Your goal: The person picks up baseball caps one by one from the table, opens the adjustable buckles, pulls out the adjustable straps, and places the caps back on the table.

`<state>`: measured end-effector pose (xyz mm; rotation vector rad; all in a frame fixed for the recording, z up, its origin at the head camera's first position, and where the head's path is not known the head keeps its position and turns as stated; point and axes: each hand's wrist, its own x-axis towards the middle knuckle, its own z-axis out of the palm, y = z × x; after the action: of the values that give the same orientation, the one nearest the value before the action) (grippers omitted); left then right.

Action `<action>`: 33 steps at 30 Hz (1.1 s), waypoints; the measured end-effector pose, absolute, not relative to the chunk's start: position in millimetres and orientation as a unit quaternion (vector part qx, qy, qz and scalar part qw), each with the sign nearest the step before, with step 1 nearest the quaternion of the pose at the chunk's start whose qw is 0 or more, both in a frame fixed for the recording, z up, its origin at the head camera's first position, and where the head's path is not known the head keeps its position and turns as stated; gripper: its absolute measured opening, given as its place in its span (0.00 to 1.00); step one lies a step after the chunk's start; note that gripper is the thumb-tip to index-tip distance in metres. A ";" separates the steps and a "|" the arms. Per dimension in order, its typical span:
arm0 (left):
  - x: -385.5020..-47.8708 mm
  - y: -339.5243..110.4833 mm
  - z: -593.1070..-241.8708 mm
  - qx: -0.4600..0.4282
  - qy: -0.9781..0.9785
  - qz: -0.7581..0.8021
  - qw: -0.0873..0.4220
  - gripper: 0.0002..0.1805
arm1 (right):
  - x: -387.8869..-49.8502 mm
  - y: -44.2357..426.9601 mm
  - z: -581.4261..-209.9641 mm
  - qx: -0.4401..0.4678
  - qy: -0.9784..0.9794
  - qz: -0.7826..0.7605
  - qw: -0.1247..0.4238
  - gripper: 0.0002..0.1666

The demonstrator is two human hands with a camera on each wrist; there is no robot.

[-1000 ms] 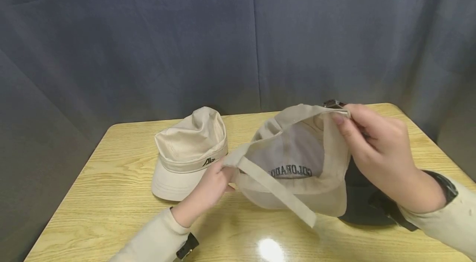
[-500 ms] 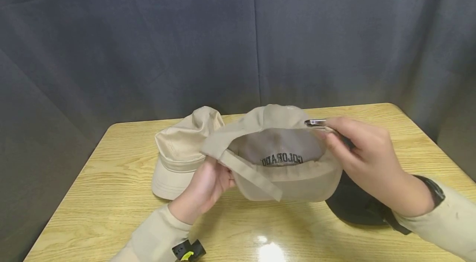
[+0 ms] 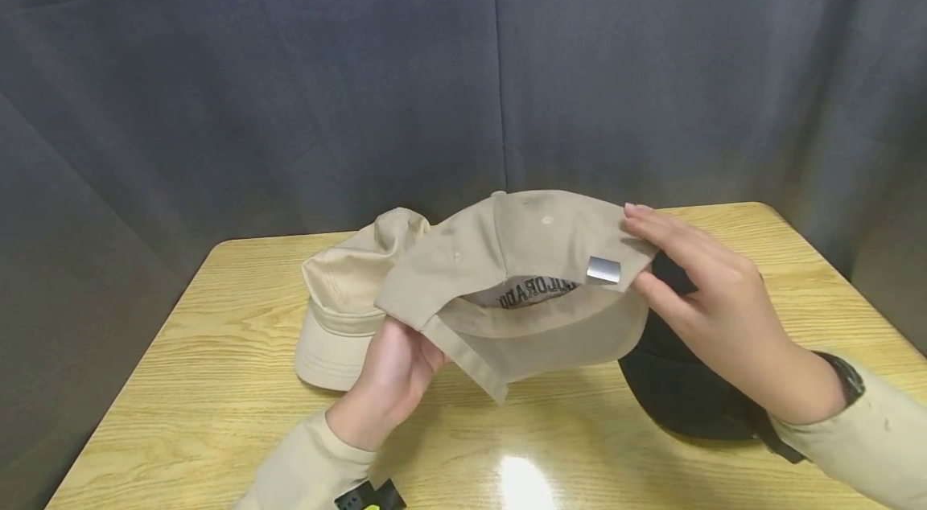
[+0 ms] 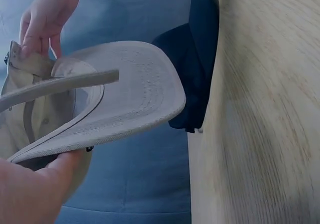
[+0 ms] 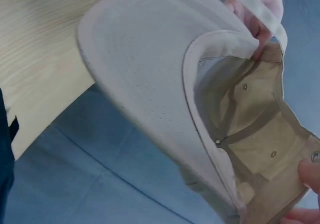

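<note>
A beige baseball cap [image 3: 550, 232] is held up above the table, its back opening toward me and the word COLORADO showing reversed inside. My left hand [image 3: 391, 377] grips its left edge from below, beside a loose strap [image 3: 471, 357] that hangs down. At the right edge my right hand [image 3: 724, 309] pinches the cap near a silver buckle [image 3: 603, 269], fingers on the outside and thumb at the rim. The left wrist view shows the underside of the brim [image 4: 140, 91] with the left thumb against the cap. Eyelets and the inner lining appear in the right wrist view.
A second beige cap [image 3: 344, 293] sits on the wooden table [image 3: 217, 429] to the left, partly behind the held one. On the right lies a black cap [image 3: 688, 389], partly covered by the right hand. A dark curtain [image 3: 362, 76] hangs behind the table.
The cap has tipped so its outer back faces me more and its opening looks narrower. Both hands have shifted left, and the right fingers have moved off the buckle, which now shows.
</note>
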<state>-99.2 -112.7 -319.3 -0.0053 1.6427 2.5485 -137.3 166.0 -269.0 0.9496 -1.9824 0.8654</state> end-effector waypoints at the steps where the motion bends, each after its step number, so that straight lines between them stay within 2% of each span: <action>1: -98.7 -113.0 -319.0 -0.006 0.539 0.840 0.052 0.19 | -137.4 166.8 -270.6 0.366 -0.779 0.335 0.382 0.38; 5: -97.6 -114.2 -317.9 -0.012 0.526 0.849 0.040 0.17 | -136.4 169.8 -276.4 0.343 -0.792 0.332 0.380 0.43; 9: -96.8 -114.2 -316.2 0.008 0.502 0.864 0.029 0.17 | -135.5 171.2 -282.0 0.321 -0.812 0.339 0.351 0.45; 13: -97.1 -112.1 -313.8 0.018 0.474 0.881 0.010 0.17 | -134.4 172.6 -290.3 0.299 -0.837 0.340 0.307 0.33; 16: -98.1 -109.8 -311.1 0.015 0.457 0.889 -0.003 0.17 | -133.5 173.4 -298.3 0.281 -0.860 0.331 0.269 0.30; 23: -97.6 -108.3 -307.1 0.020 0.441 0.897 -0.014 0.17 | -136.3 175.1 -317.5 0.243 -0.874 0.404 0.118 0.19; 28: -96.5 -106.7 -304.1 0.012 0.435 0.900 -0.015 0.19 | -139.9 174.9 -326.2 0.238 -0.864 0.437 0.079 0.16; 33: -96.2 -104.0 -301.5 0.008 0.423 0.906 -0.017 0.19 | -141.1 174.3 -333.7 0.236 -0.854 0.464 0.016 0.11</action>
<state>-96.2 -104.0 -301.5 0.0259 1.3429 2.8780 -141.1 174.3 -333.7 0.7326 -2.6547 1.4425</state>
